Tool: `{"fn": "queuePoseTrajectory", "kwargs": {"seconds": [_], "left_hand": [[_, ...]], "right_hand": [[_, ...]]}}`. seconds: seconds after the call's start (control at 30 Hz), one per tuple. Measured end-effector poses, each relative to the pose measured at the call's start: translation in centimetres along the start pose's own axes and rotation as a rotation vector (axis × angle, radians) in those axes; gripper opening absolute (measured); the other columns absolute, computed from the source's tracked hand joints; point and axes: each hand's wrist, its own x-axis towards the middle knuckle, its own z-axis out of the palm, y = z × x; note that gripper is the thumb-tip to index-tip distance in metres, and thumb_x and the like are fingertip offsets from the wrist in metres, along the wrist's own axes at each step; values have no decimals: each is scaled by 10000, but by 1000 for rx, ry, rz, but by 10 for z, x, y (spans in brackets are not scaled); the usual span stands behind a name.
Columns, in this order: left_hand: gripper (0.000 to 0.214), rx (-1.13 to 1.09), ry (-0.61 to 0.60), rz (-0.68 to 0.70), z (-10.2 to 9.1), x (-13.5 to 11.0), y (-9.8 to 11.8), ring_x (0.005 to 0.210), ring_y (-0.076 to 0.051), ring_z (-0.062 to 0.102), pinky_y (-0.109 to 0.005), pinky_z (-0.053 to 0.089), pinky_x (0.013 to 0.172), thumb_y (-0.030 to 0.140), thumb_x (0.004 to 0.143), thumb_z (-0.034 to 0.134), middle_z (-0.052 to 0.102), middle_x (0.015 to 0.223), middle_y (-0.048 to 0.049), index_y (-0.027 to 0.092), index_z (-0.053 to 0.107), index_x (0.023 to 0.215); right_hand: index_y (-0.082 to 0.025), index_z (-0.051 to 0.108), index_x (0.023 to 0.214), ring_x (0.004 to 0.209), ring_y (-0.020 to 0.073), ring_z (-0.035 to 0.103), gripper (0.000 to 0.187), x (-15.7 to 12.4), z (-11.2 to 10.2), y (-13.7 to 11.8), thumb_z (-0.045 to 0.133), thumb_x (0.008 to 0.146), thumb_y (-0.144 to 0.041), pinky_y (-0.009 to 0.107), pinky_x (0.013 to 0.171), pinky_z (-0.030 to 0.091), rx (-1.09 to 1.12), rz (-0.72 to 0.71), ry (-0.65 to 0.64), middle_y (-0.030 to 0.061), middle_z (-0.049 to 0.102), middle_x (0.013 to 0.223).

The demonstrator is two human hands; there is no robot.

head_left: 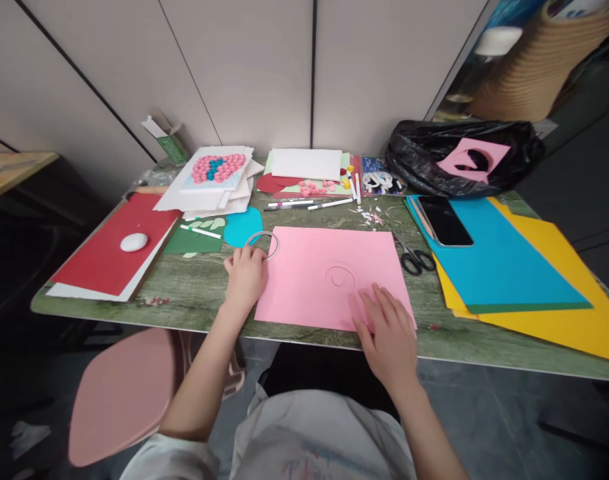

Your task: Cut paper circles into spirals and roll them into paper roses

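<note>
A pink paper sheet (324, 267) lies flat in front of me on the green table (194, 293), with a small circle drawn near its middle. My right hand (387, 330) rests flat on the sheet's near right corner, fingers stretched out. My left hand (245, 277) sits at the sheet's left edge, fingers curled, touching a thin clear ring (264, 241) that lies at the sheet's upper left corner. I cannot make out whether the fingers grip the ring or just rest on it.
Scissors (415, 259) lie right of the pink sheet. Blue and yellow sheets (504, 267) with a phone (444, 221) are at the right, a black bag (464, 160) behind. Markers (304, 204), white paper stacks, red paper (104, 257) with a white oval object lie left and back. A pink chair (119, 393) stands at lower left.
</note>
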Motion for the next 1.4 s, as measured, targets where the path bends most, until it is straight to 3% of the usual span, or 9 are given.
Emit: {"fn": "queuePoseTrajectory", "kwargs": {"seconds": [0.1,0.27,0.37,0.6,0.93,1.1,1.2,1.3,1.4], "left_hand": [[166,-156,78,60,-10,-9,5,962,-293,522,-492,345,857,232,871,429,623,936,-117,164,578,898],[114,-743,-22,76,-36,-60,39,773,-161,575,-290,432,713,292,864,507,614,793,-17,191,556,877],[60,-898,-46,105,-42,-90,63,718,-128,568,-242,443,662,244,827,576,612,758,-5,188,584,845],[68,-868,132,223,-34,-108,82,662,-119,567,-249,462,621,178,767,659,635,690,-1,178,622,824],[88,-925,95,278,-36,-100,85,684,-133,580,-268,468,621,152,758,663,672,708,-15,184,645,838],[92,-924,107,283,-37,-99,84,664,-136,581,-275,464,610,155,767,652,664,692,-17,185,647,854],[104,-879,128,293,-35,-98,83,648,-129,573,-277,450,614,150,771,649,659,682,-8,187,640,868],[120,-806,145,324,-33,-98,81,647,-126,561,-276,433,618,146,768,654,660,684,-6,183,631,880],[116,-716,160,342,-31,-98,79,652,-129,556,-281,420,627,150,783,637,663,689,-6,184,623,894]], "right_hand": [[-173,491,1270,1265,273,402,425,-1,2,2,485,877,-335,481,1043,331,35,0,42,109,482,1359],[-213,518,1206,1200,233,472,332,4,-10,-11,495,877,-244,476,1036,343,233,-32,156,85,565,1259],[-222,492,1226,1222,240,451,363,12,-29,-30,525,864,-210,508,1066,290,294,-133,152,77,571,1257],[-240,587,1112,1151,242,501,270,20,-41,-48,583,845,-201,528,1041,316,365,-122,170,64,610,1200],[-245,640,856,997,210,566,109,17,-40,-43,603,813,-152,476,956,414,550,14,267,36,652,1004],[-243,621,1007,1005,209,565,204,18,-35,-38,578,828,-155,472,980,385,421,101,318,43,652,1018],[-255,602,1097,1052,213,544,293,21,-34,-38,545,841,-125,464,983,382,370,28,254,55,628,1098],[-295,637,1026,1097,227,519,260,23,-33,-41,573,831,-136,484,1001,356,300,-79,192,33,608,1158],[-292,654,929,1083,221,529,172,24,-30,-45,624,808,-174,483,1016,340,246,-81,225,12,626,1130]]}}
